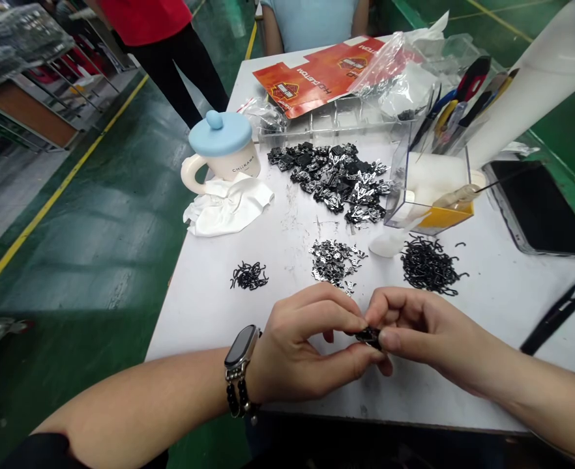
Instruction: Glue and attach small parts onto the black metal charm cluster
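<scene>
Near front edge of white table [194, 312], left hand [302, 345] and right hand [422, 326] both pinch small black part [368, 336]; silver metal pieces [334, 260] piled beyond.

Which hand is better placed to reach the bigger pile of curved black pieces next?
Probably the right hand: the bigger pile lies beyond it, while the left hand sits farther away. Both hold a small black part, which the left could steady.

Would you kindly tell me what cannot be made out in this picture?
In the head view:
Black part: partly hidden by the fingers of the left hand and right hand.
Metal pieces: too small to make out singly.
Person in light blue: cut off by the top edge.
</scene>
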The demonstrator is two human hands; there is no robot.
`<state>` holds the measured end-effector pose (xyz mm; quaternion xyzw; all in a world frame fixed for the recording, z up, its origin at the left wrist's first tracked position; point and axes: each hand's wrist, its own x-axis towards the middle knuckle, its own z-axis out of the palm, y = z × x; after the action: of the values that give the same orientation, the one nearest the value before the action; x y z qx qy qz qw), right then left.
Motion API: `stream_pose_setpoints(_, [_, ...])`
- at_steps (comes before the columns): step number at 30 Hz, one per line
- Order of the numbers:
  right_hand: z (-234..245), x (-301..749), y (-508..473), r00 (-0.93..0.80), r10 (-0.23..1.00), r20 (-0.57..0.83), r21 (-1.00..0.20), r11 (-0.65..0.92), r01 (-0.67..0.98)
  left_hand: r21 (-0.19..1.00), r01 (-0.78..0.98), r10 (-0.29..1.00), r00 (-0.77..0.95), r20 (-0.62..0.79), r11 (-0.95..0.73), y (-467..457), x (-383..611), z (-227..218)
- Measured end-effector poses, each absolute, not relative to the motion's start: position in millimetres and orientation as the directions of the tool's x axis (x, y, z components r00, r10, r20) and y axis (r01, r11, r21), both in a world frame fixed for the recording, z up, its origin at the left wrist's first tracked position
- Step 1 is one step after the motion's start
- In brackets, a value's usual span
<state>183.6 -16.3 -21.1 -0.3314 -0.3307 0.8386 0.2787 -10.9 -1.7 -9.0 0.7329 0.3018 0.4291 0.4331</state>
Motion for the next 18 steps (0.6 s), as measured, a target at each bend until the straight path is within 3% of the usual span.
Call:
stream_pose_setpoints(12, [-17.5,180.8,-16.4,-0.597,0.701,-0.39,-0.756,-0.614,-0.228,0.869,0.093,0.802,0.444,0.4,-0.486,-3.3,-11.1,-10.1])
stream_pose_setpoints(18, [-16.6,180.3,-16.2,-0.583,0.686,-0.435,-0.758,-0.628,-0.174,0.788,0.073,0.735,0.42,0.532,-0.611,-3.4,-10.2,-10.4])
